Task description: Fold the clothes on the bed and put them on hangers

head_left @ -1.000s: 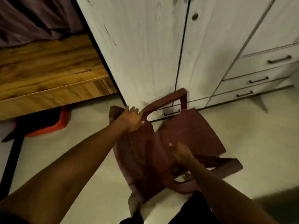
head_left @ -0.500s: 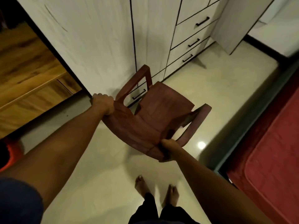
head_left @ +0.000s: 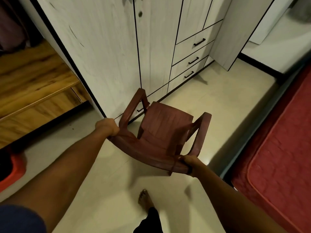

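While you grip it at both ends, chair (head_left: 161, 125): dark red plastic armchair, tilted, with its curved backrest rim nearest you and its seat and two armrests pointing away from you toward the wardrobe. It spans the gap between your two hands. Whether its legs touch the floor cannot be told.
Left hand (head_left: 107, 126): clenched round the left end of the backrest rim, knuckles up, arm stretched forward.
Right hand (head_left: 189, 163): wrapped round the right end of the same rim, just below the right armrest. It sits lower and closer to you than your left hand.
Bed (head_left: 277, 157): red quilted mattress with a piped edge on a dark frame. It lies to the right of your right hand, apart from it and from the chair. Only its near strip shows.
Wardrobe (head_left: 117, 47): pale wood-grain doors beyond both hands, just past the chair's far armrest.
Drawers (head_left: 193, 47): three fronts with dark handles, beyond your right hand.
Floor (head_left: 109, 190): pale tile under your arms and the chair, carrying the chair's shadow.
Foot (head_left: 144, 198): bare, on the tile below and between your hands.
Wooden surface (head_left: 33, 81): brown boards to the left of your left hand.
Red object (head_left: 11, 170): low on the floor, far left of your left forearm, too blurred to identify.
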A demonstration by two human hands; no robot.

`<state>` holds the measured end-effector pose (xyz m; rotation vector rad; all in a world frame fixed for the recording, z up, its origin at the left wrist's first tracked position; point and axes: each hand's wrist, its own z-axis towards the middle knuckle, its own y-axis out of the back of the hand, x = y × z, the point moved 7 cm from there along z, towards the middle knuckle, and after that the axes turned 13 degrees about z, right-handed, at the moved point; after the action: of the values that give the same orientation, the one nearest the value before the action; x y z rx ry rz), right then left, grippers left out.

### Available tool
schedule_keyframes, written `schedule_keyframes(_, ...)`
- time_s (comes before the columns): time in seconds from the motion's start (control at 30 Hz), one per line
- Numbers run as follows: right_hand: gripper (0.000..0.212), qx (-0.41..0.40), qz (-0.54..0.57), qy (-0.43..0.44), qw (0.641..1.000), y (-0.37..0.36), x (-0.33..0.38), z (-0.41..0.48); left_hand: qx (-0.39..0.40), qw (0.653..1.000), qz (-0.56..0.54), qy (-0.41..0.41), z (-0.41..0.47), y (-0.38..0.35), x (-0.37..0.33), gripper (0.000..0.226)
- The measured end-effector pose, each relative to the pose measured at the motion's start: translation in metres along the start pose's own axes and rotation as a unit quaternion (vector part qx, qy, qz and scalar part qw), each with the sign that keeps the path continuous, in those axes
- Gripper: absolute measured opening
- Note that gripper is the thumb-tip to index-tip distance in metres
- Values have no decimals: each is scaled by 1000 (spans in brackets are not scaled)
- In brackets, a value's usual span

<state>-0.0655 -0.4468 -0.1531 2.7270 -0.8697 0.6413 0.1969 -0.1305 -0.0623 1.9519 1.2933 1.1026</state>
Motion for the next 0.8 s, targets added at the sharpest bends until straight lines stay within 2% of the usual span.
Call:
schedule_keyframes(0.2, 23, 19, -112, 7, 993, 40, -20, -17, 69, 993, -44, 90, -78, -69, 8, 48)
schedule_keyframes(0.43, 34, 88, -214, 14, 973, 71, -79, -38, 126, 970, -105, 181, -233, -176, 20, 48)
schedule_keyframes(0.57, 33, 128, -286, 12, 949, 50, -93, -59, 140, 951, -150, 232, -297, -217, 43, 39)
schedule_keyframes(0.7, 6, 161, -297, 11, 941, 11, -97, -87, 166, 915, -216, 297, -353, -256, 67, 40)
schedule_keyframes(0.8, 18, 203, -294, 8, 934, -28, -96, -107, 170, 884, -266, 345, -383, -282, 81, 42)
